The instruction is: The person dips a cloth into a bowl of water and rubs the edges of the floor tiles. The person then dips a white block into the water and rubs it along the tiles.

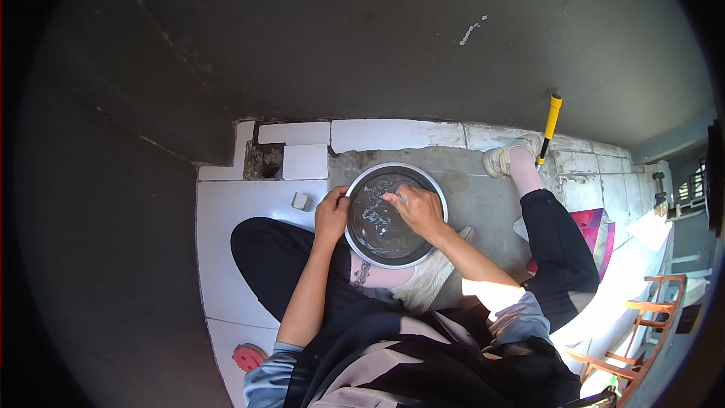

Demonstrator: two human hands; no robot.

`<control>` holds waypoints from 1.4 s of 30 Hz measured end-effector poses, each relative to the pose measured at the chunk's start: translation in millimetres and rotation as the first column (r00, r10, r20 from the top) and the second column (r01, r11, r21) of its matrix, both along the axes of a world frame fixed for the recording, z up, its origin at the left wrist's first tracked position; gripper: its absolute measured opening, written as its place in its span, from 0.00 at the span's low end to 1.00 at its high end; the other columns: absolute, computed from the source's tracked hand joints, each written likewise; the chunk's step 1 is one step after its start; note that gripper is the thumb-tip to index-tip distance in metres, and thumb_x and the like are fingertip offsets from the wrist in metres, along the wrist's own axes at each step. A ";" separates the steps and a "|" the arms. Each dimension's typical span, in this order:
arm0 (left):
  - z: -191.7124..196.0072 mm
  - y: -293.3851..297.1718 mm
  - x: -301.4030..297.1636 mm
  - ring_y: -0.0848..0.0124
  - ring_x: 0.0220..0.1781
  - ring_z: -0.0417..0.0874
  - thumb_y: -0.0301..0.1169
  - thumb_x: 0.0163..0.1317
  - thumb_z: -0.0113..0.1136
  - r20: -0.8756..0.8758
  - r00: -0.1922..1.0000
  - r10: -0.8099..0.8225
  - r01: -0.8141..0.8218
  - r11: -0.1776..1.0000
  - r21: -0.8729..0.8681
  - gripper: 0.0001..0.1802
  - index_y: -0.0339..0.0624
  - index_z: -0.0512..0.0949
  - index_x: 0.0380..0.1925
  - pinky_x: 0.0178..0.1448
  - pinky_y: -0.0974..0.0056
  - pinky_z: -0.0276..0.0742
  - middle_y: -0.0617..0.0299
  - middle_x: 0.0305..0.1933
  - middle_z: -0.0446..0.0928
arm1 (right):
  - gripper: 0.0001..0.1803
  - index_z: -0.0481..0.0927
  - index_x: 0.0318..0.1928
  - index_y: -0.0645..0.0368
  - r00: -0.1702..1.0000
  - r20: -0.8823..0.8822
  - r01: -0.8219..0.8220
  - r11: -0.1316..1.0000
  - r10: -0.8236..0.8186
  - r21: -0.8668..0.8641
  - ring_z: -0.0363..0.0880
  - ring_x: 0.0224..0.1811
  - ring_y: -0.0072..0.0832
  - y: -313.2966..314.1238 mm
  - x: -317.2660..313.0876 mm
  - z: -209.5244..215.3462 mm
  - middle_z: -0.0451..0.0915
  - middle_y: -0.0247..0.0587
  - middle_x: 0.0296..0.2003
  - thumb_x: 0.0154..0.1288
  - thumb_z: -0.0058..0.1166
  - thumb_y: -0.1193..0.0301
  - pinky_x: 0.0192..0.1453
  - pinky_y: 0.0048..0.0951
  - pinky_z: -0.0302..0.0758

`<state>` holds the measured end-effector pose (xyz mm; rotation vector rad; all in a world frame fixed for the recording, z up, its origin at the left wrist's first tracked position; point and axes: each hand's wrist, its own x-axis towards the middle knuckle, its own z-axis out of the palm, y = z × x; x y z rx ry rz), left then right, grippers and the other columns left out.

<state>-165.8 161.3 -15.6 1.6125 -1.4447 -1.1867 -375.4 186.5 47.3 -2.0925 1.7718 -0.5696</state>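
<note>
Liquid, grey and streaked with pale glints [374, 236], lies in a round metal basin with a bright silver rim [396, 265], set over a rough grey cement patch [483, 200] between the person's legs. The left hand [331, 216] grips the basin's left edge, its thumb at the rim and its fingers curled along the outer side. The right hand [420, 211] reaches over the right edge into the basin, its fingers bent close together near the thumb; I cannot tell whether they pinch anything.

Just left of the left hand, a small pale grey cube [300, 201] sits on large glossy white floor tiles [234, 253]. Beyond it, a dark, square, crumbly gap [263, 162] breaks the tiling near the dark grey wall [362, 45]. A yellow-handled tool with a black shaft [553, 115] stands beside the right foot's white shoe [496, 162]. A pinkish-red, rounded, holed object [248, 358] lies near the left elbow.
</note>
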 end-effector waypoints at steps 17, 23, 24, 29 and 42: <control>-0.6 0.6 -0.5 0.56 0.44 0.85 0.32 0.61 0.53 0.008 1.000 0.002 -0.002 1.000 0.001 0.18 0.40 0.80 0.49 0.50 0.59 0.77 0.48 0.43 0.83 | 0.06 0.77 0.39 0.63 0.960 0.256 -0.089 0.992 0.109 -0.090 0.82 0.33 0.50 2.4 -5.4 -33.0 0.82 0.54 0.32 0.66 0.52 0.73 0.37 0.47 0.79; 2.5 0.0 -1.2 0.55 0.46 0.84 0.31 0.62 0.52 0.002 1.000 -0.011 0.011 0.999 0.030 0.17 0.40 0.80 0.49 0.51 0.59 0.76 0.48 0.44 0.83 | 0.12 0.77 0.31 0.61 0.961 0.274 0.044 0.998 -0.030 -0.042 0.79 0.23 0.51 -6.6 -2.9 -5.9 0.77 0.54 0.20 0.68 0.55 0.66 0.26 0.45 0.72; 2.7 0.1 -1.4 0.55 0.46 0.84 0.31 0.62 0.52 0.001 1.000 -0.012 0.012 0.999 0.031 0.17 0.40 0.80 0.49 0.51 0.59 0.76 0.48 0.44 0.83 | 0.14 0.77 0.29 0.61 0.956 0.291 0.055 0.996 -0.031 -0.076 0.78 0.22 0.51 -7.3 -2.5 -5.0 0.75 0.54 0.17 0.68 0.55 0.64 0.24 0.45 0.70; 4.4 1.0 -1.1 0.64 0.44 0.85 0.29 0.61 0.52 0.007 1.000 0.002 -0.002 1.000 0.002 0.18 0.40 0.80 0.50 0.51 0.64 0.75 0.51 0.42 0.84 | 0.18 0.76 0.25 0.59 0.976 0.209 0.076 0.996 -0.066 -0.039 0.77 0.20 0.50 -5.3 1.3 0.2 0.74 0.52 0.16 0.69 0.53 0.60 0.23 0.45 0.69; 4.1 1.9 -2.7 0.55 0.43 0.85 0.31 0.62 0.53 0.009 1.000 0.005 -0.005 1.000 -0.004 0.17 0.42 0.80 0.49 0.48 0.58 0.77 0.48 0.41 0.83 | 0.08 0.76 0.39 0.60 0.988 -0.058 -0.142 0.990 0.143 0.023 0.80 0.43 0.49 17.7 -4.9 -59.9 0.79 0.50 0.37 0.59 0.49 0.81 0.47 0.47 0.77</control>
